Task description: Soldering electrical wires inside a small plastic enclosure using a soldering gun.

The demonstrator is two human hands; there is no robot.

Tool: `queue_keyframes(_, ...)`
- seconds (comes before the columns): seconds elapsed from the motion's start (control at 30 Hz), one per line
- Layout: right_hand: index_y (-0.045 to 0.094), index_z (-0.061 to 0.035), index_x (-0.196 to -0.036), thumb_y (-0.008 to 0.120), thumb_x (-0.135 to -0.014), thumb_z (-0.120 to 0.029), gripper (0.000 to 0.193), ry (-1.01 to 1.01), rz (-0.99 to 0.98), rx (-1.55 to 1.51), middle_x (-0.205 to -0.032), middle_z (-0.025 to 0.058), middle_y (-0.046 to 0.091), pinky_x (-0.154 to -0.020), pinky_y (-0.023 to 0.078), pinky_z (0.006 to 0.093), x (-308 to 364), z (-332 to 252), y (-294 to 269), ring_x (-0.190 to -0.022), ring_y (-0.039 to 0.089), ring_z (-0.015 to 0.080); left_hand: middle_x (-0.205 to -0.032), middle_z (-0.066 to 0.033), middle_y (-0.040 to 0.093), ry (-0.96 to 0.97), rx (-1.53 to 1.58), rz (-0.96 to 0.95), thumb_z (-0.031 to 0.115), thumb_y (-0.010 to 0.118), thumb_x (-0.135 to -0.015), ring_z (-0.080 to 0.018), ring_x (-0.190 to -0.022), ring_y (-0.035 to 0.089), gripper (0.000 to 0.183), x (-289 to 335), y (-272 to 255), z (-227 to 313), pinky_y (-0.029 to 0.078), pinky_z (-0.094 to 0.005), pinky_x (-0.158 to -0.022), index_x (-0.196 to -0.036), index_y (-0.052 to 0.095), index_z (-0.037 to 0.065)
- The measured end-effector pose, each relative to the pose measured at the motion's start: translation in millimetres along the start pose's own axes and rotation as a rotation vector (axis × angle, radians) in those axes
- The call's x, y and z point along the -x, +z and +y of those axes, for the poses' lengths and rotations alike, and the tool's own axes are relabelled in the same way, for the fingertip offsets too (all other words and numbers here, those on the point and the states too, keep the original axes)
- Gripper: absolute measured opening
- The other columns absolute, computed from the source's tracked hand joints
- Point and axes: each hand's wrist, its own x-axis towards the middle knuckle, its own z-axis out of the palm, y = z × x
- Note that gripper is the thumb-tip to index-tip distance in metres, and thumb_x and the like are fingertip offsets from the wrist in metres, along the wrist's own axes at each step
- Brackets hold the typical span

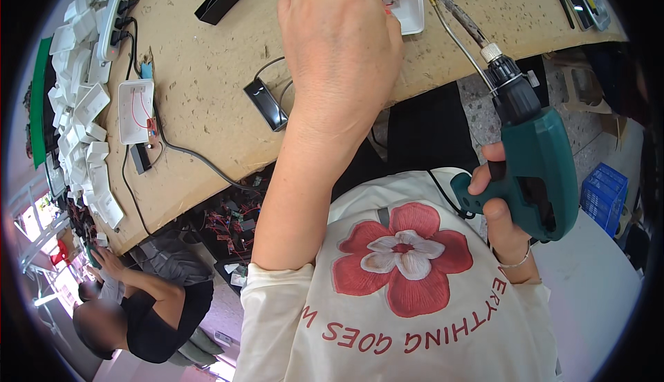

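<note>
In my right hand (pixel 498 188) is a green soldering gun (pixel 543 167), my fingers wrapped round its handle near the trigger. Its metal tip and thin side tube point up to the right edge of a white plastic box (pixel 411 21). Thin red wires show inside that box. My left hand (pixel 342 39) is closed over the table, back of the hand up, covering the left part of the box. Its fingertips are mostly hidden at the top edge, so what they grip cannot be made out.
Black rectangular cases (pixel 266 104) lie on the worktable (pixel 207 119), one at the far left (pixel 219 1). Another white box (pixel 136 112) with red wires sits left. White housings (pixel 86 105) pile beside a power strip (pixel 114 22). A co-worker (pixel 159 313) sits lower left.
</note>
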Motion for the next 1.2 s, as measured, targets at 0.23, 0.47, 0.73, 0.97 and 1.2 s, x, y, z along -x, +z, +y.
queue_keyframes(0.23,0.044,0.0006,-0.119,0.071,-0.077,-0.036,0.062,0.011,0.027,-0.023,-0.109,0.0117,0.054,-0.063,0.048,0.0246,-0.2,0.9,0.6,-0.074,0.056,0.0120,-0.087,-0.0166,0.056,-0.040,0.038,-0.037,-0.003,0.059,-0.065,-0.0348,-0.079,0.054,0.007,-0.5,-3.3,1.3,0.044,-0.0396,-0.069,-0.071,0.058,-0.007)
queue_keyframes(0.47,0.043,0.0009,-0.119,0.070,-0.077,-0.037,0.063,-0.059,0.075,-0.022,-0.109,0.0116,0.054,-0.062,0.048,0.0238,-2.5,11.8,-0.3,-0.073,0.056,0.0119,-0.091,-0.0150,0.057,-0.008,0.036,-0.087,-0.001,0.059,-0.066,-0.0320,-0.081,0.055,0.007,3.2,-15.1,5.3,0.042,-0.0393,-0.073,-0.071,0.058,-0.005)
queue_keyframes(0.73,0.040,0.0019,-0.121,0.070,-0.078,-0.034,0.064,-0.115,0.100,-0.027,-0.107,0.0136,0.054,-0.059,0.047,0.0244,-7.4,12.5,-5.2,-0.071,0.056,0.0123,-0.119,-0.0177,0.050,0.195,-0.204,-0.236,0.014,0.074,-0.059,-0.0334,-0.098,0.055,0.060,16.9,-46.4,-18.8,0.043,-0.0393,-0.087,-0.114,0.054,0.001)
queue_keyframes(0.97,0.040,0.0032,-0.122,0.065,-0.082,-0.033,0.060,-0.264,0.187,-0.006,-0.108,0.0139,0.054,-0.062,0.046,0.0253,-4.6,15.0,3.5,-0.070,0.053,0.0124,-0.105,-0.0171,0.048,0.032,-0.065,-0.184,0.019,0.072,-0.064,-0.0337,-0.088,0.056,0.057,19.7,-30.8,-17.0,0.049,-0.0394,-0.071,-0.112,0.048,0.001)
queue_keyframes(1.2,0.040,0.0031,-0.121,0.064,-0.082,-0.032,0.057,-0.290,0.149,-0.027,-0.107,0.0130,0.055,-0.062,0.046,0.0258,-6.8,11.1,7.6,-0.070,0.053,0.0120,-0.084,-0.0137,0.047,0.053,-0.090,-0.088,0.006,0.061,-0.070,-0.0281,-0.073,0.056,0.022,27.1,-40.3,-30.2,0.049,-0.0374,-0.058,-0.087,0.047,0.001)
